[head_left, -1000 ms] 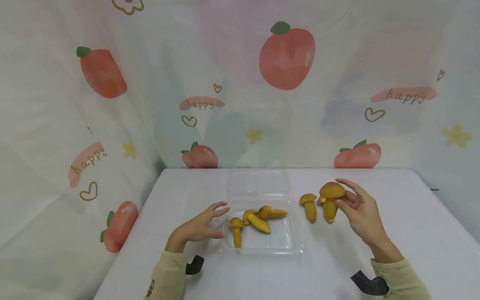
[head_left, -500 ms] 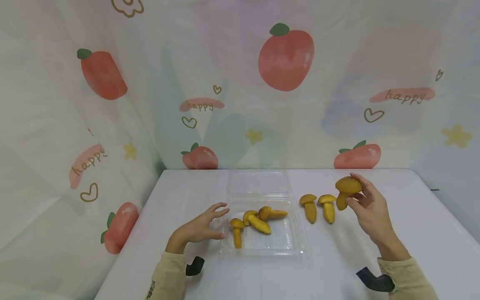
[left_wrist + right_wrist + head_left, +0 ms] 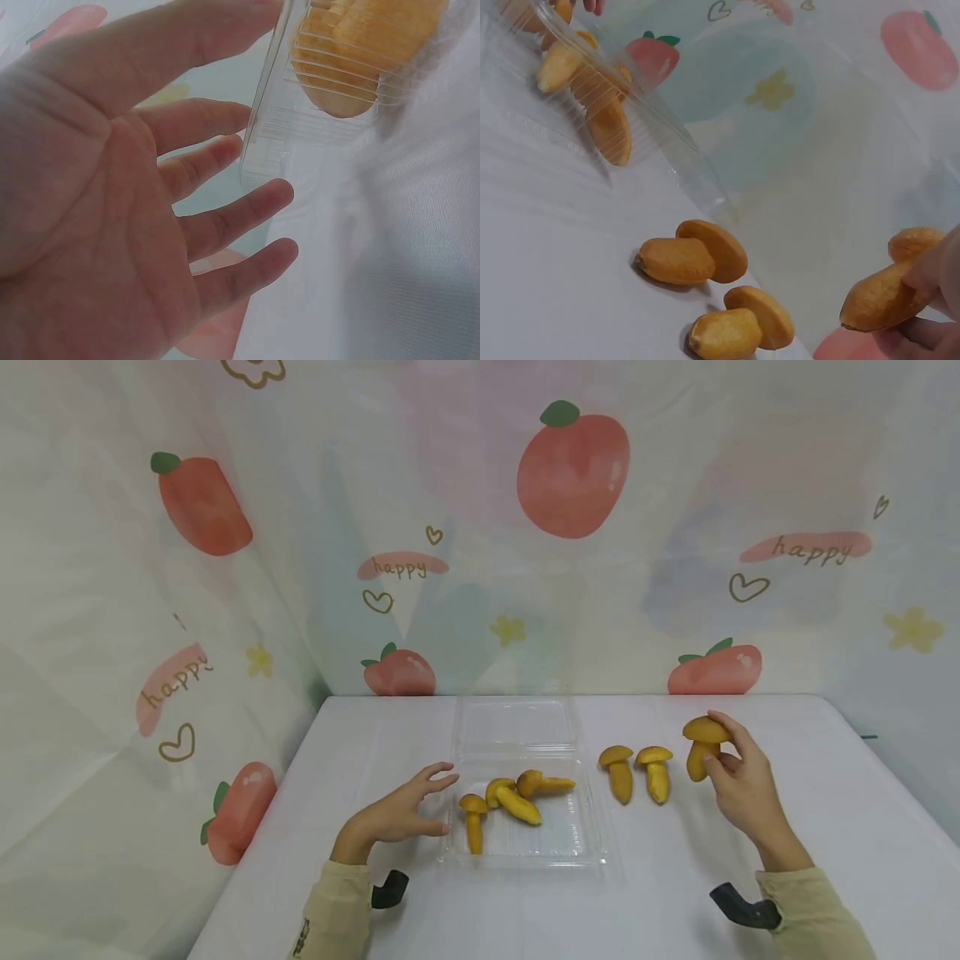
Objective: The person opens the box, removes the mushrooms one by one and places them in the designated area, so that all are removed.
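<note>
It looks about halfway: three mushrooms (image 3: 519, 808) lie in the clear clamshell box (image 3: 562, 839), two others (image 3: 620, 781) on the counter (image 3: 637, 893), the right grip (image 3: 753, 797) pinches a sixth mushroom (image 3: 701, 753), and the left grip (image 3: 393, 814) is spread.

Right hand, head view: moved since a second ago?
Yes, to the right: the right hand is farther from the clear box, with the mushroom it holds shifted likewise.
</note>
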A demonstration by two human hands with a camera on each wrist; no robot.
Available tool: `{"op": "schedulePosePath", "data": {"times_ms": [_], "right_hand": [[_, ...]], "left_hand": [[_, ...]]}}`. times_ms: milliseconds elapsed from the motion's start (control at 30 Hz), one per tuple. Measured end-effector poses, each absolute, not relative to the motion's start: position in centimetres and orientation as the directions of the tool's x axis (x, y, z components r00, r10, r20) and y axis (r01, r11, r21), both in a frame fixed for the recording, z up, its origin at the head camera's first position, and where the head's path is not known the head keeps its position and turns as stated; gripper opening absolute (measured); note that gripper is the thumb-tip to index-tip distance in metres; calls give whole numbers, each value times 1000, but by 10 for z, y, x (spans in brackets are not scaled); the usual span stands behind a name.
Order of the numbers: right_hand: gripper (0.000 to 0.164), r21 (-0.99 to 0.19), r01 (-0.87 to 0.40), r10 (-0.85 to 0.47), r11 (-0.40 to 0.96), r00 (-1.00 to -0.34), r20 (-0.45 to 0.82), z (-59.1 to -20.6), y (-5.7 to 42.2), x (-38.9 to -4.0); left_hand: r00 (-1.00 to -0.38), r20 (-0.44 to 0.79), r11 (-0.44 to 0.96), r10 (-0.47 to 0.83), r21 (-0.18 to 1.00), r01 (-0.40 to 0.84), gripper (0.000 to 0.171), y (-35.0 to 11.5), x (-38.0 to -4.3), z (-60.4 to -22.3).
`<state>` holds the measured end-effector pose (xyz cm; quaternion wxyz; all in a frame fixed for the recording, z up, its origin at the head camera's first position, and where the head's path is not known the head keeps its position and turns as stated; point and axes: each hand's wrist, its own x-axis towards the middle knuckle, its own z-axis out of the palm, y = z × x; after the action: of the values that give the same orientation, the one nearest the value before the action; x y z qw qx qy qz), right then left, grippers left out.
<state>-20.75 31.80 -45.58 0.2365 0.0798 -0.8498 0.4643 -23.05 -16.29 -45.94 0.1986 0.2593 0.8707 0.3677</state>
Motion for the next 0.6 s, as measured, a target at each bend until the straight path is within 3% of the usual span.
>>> {"op": "schedulePosePath", "data": {"times_ms": [300,600], "right_hand": [[65,-757,-224,30,613,-952,306,-469,334,-211],[65,-729,-139,12,671,-980,197,-484,342,-213]], "left_hand": [[-782,-152,591,605,744,313,77,-163,-231,-459],[-781,-151,585,606,750,308,77,-163,-230,-458]]}}
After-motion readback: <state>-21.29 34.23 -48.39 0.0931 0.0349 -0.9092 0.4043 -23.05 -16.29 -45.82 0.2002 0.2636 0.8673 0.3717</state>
